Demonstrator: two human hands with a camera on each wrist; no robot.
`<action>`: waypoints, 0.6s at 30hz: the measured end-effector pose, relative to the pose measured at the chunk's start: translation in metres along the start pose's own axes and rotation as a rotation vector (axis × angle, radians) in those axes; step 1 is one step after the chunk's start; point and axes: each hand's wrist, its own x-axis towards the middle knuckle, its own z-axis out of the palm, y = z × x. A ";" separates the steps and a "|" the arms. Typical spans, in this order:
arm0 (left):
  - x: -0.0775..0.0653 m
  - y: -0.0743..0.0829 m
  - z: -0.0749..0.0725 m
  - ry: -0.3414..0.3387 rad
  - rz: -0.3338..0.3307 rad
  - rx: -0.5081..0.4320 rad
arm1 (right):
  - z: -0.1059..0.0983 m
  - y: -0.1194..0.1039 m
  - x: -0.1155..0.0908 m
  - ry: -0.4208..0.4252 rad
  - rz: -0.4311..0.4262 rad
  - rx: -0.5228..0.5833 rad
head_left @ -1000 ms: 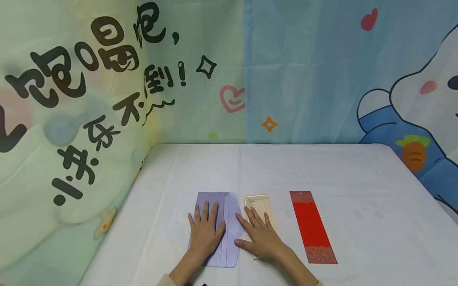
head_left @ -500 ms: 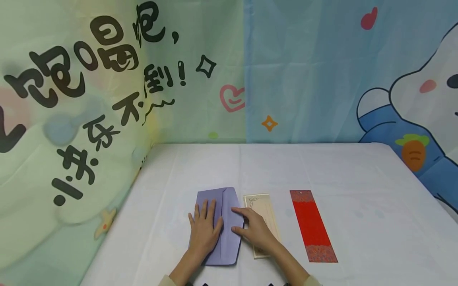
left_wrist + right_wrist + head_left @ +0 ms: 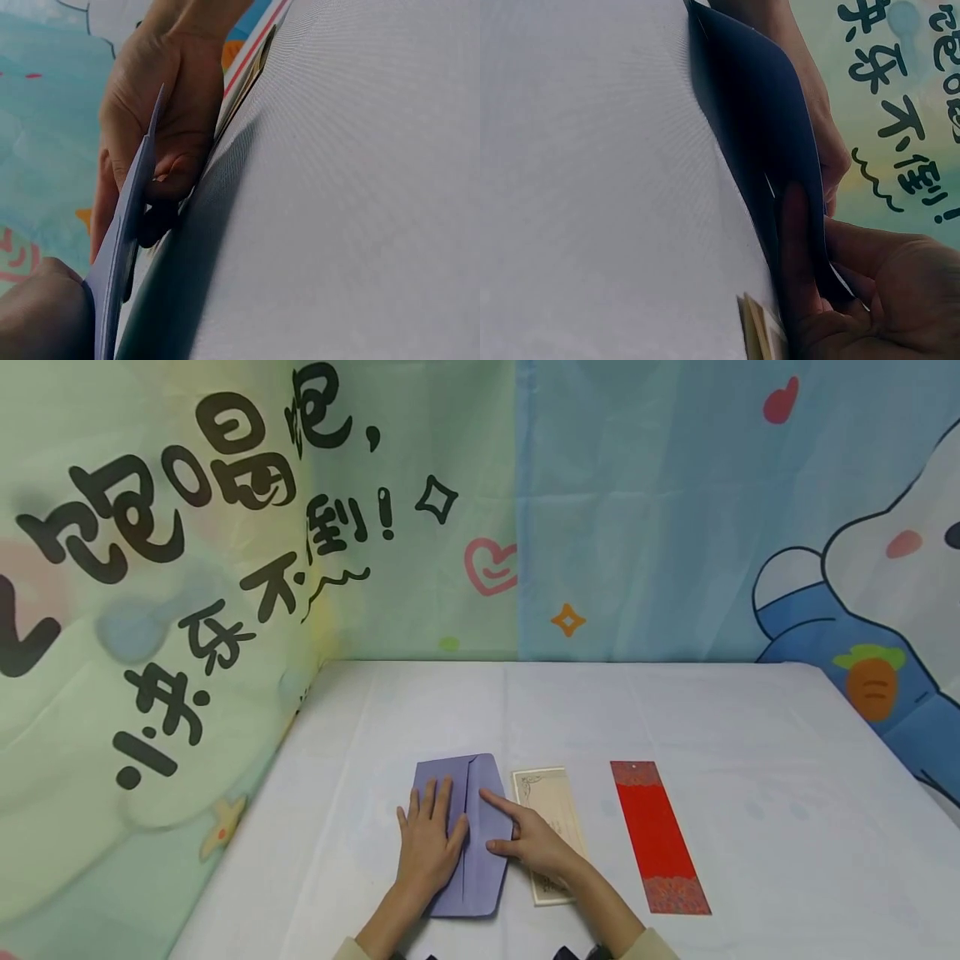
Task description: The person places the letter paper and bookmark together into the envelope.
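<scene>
Sleeves, one pair: left sleeve (image 3: pixel 350 950), pale beige, plain, cropped by the head view's edge at 7 o'clock; right sleeve (image 3: pixel 651 945), matching beige, at 5 o'clock, cuff ending short of the wrist. Hands, two, bare: left hand (image 3: pixel 429 847), right hand (image 3: pixel 534 839). Black pieces (image 3: pixel 566 953), small, angular, between 5 and 6 o'clock, too cropped to identify

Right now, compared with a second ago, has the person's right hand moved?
Yes. Measured against the red strip, the right hand has shifted slightly left, away from it, and reaches farther across the purple envelope.
</scene>
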 end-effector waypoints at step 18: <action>0.009 0.018 -0.001 0.086 -0.091 0.072 | -0.013 0.004 -0.013 -0.036 -0.155 0.152</action>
